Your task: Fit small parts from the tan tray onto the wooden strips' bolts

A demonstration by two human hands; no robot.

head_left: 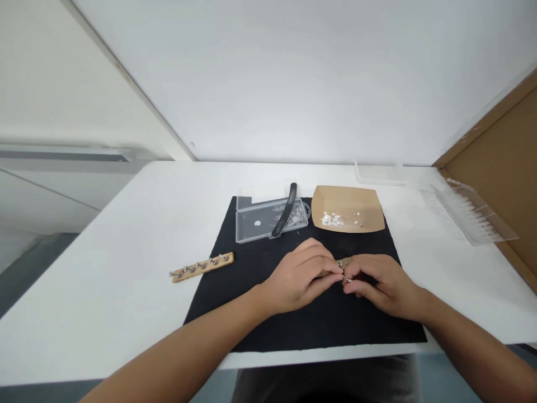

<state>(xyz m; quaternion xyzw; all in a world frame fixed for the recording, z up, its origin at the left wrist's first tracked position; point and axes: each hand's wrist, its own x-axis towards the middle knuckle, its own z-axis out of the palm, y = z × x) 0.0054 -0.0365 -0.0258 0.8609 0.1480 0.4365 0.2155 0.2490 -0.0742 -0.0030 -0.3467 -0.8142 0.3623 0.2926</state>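
Observation:
Over the black mat (pixel 293 324), my left hand (pixel 304 274) and my right hand (pixel 381 282) meet fingertip to fingertip. Between them is a small shiny metal piece (pixel 346 279), too tiny to name, with both hands pinching at it. Partly hidden behind my fingers lies a wooden strip (pixel 344 261) with small metal parts on it. A similar wooden strip (pixel 203 267), bearing a row of several small metal pieces, lies to the left, across the mat's edge.
Beyond my hands sits an open clear plastic case (pixel 247 229) with thin pieces inside and a black curved bar (pixel 285 210) across it. A brown paper tray (pixel 356 196) holds small white bits. Clear plastic racks (pixel 474 215) stand at right near a brown board (pixel 499 168).

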